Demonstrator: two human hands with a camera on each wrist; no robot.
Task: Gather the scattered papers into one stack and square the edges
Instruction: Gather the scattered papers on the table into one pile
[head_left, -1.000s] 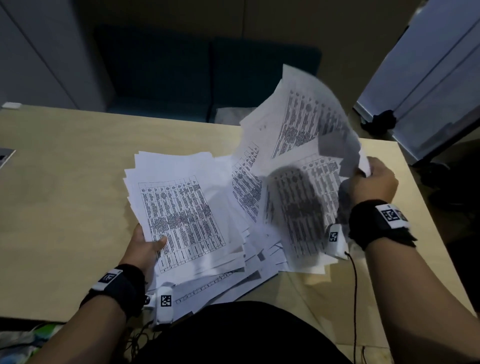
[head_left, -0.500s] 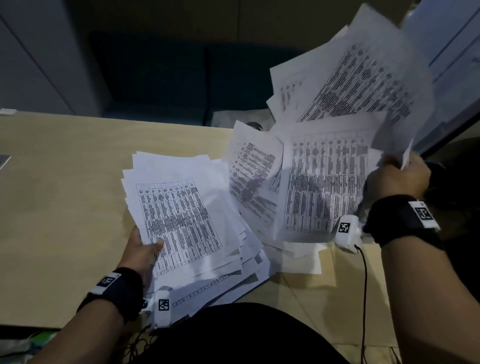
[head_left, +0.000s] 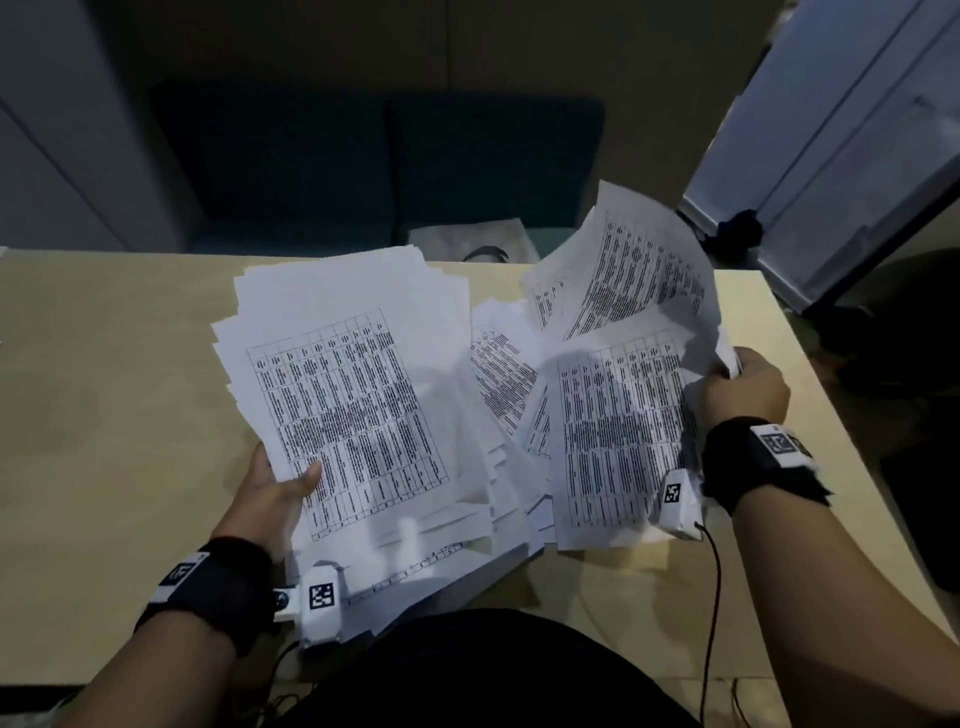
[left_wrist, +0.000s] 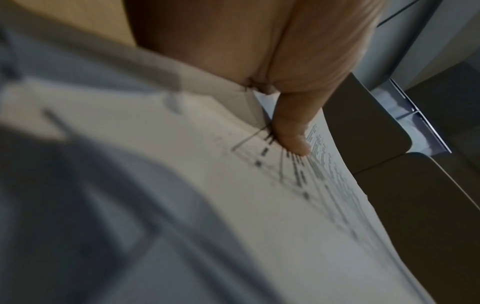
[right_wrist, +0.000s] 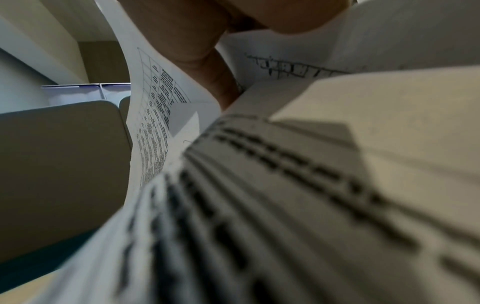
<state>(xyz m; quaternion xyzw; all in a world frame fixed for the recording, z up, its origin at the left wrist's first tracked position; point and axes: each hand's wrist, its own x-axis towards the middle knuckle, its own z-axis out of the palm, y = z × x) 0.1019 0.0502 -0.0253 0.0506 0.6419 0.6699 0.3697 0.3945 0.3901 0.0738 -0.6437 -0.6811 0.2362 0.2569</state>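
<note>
A thick, fanned pile of white printed sheets is lifted off the wooden table by my left hand, whose thumb presses on the top page while the fingers go underneath. My right hand grips a second loose bundle of printed sheets by its right edge, the pages bending and splaying upward; its fingers curl round the paper. More sheets lie crumpled between the two bundles.
A dark blue sofa stands behind the table's far edge, with a white bag against it. A glass panel leans at the right. The table's near edge runs by my lap; bare tabletop lies to the left.
My right hand has come down and leftward with its bundle, which was raised high half a second ago. The left hand has lifted its pile and tilted it up.
</note>
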